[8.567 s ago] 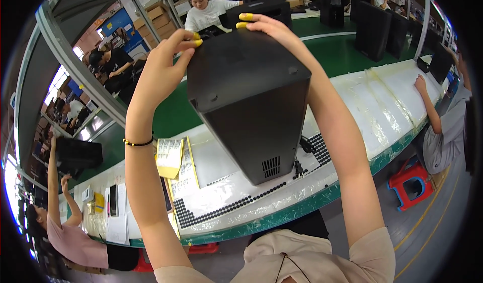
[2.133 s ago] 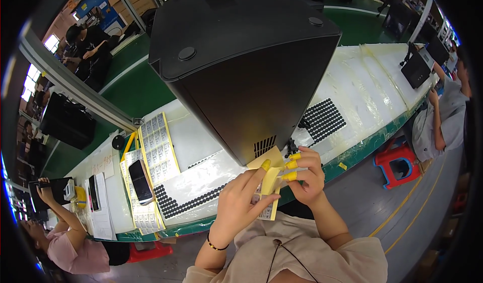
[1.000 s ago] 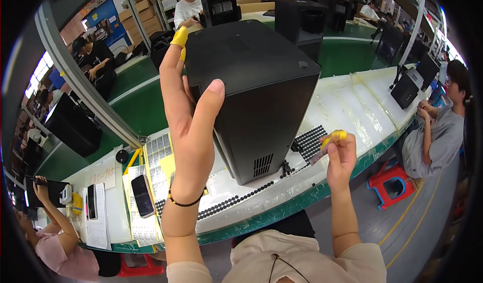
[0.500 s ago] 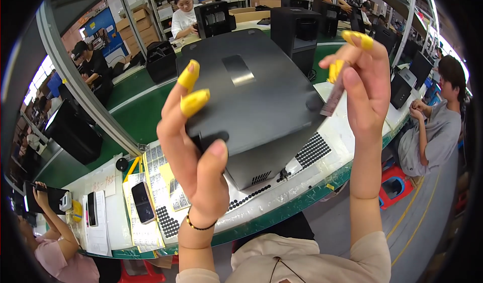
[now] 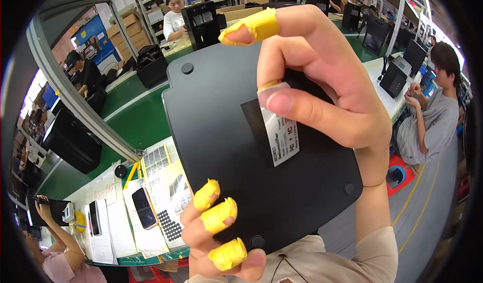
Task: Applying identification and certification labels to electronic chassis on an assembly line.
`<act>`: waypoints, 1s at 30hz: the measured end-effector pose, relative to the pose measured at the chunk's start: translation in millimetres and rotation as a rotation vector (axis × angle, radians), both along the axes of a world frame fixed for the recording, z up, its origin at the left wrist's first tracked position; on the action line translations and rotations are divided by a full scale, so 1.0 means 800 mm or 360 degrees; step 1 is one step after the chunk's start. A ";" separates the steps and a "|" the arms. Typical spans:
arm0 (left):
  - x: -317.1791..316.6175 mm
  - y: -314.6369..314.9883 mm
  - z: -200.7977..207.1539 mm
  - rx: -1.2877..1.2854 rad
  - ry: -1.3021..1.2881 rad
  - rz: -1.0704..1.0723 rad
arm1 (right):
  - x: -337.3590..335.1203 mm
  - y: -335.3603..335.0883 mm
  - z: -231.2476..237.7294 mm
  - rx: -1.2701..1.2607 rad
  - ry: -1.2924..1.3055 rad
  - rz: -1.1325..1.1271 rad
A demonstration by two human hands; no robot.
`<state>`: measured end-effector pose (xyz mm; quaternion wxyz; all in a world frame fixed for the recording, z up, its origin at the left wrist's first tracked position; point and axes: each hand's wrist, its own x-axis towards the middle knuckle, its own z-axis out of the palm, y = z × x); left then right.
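Note:
A black boxy device (image 5: 211, 117) is tilted up close in front of me, its broad flat face with round rubber feet turned toward me. My right hand (image 5: 327, 82) pinches a pale printed label (image 5: 285, 142) between thumb and a bent finger. The label lies over a dark rectangular patch (image 5: 254, 114) at the middle of that face; whether it is stuck down I cannot tell. My left hand (image 5: 214, 232) curls its fingers around the device's near left edge and grips it. Yellow tape wraps several fingertips.
On the bench to the left lie sticker sheets (image 5: 168, 185), a smartphone (image 5: 144, 207), papers (image 5: 103, 237) and black round pads (image 5: 169, 225). A metal post (image 5: 75, 92) rises at the left. Co-workers sit at the left, far side and right (image 5: 427, 107).
The device has tilted up and come nearer. My right hand has moved left over its face, bringing the label to the dark patch. My left hand has moved down and now grips the edge.

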<state>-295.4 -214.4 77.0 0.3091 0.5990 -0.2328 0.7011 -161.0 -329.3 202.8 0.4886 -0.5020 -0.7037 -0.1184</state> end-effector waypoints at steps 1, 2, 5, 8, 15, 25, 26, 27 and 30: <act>-0.008 -0.002 0.002 0.0015 0.0005 0.0037 | -0.007 0.004 0.003 -0.0041 -0.0043 -0.0004; -0.015 -0.009 0.003 -0.0206 -0.0074 -0.0012 | -0.013 0.010 0.003 -0.0025 -0.0039 0.0035; -0.008 -0.027 0.008 -0.0494 -0.0325 -0.0219 | -0.021 0.006 0.003 -0.0065 0.0109 -0.0007; -0.002 -0.032 0.001 -0.0503 -0.0182 -0.0225 | -0.013 -0.007 -0.006 -0.0125 0.0062 -0.0091; -0.035 -0.022 0.003 -0.0459 0.0118 -0.0095 | -0.025 -0.005 -0.002 -0.0189 0.0120 -0.0089; -0.023 -0.019 0.001 -0.0356 0.0049 0.0111 | -0.024 -0.005 -0.004 -0.0195 0.0170 -0.0089; -0.016 -0.018 0.002 -0.0356 0.0051 0.0112 | -0.025 -0.004 -0.004 -0.0194 0.0171 -0.0088; -0.010 -0.017 0.003 -0.0345 -0.0098 0.0068 | -0.027 -0.002 -0.004 -0.0183 0.0182 -0.0093; -0.011 -0.013 0.002 -0.0299 -0.0206 0.0037 | -0.027 -0.001 -0.005 -0.0164 0.0191 -0.0123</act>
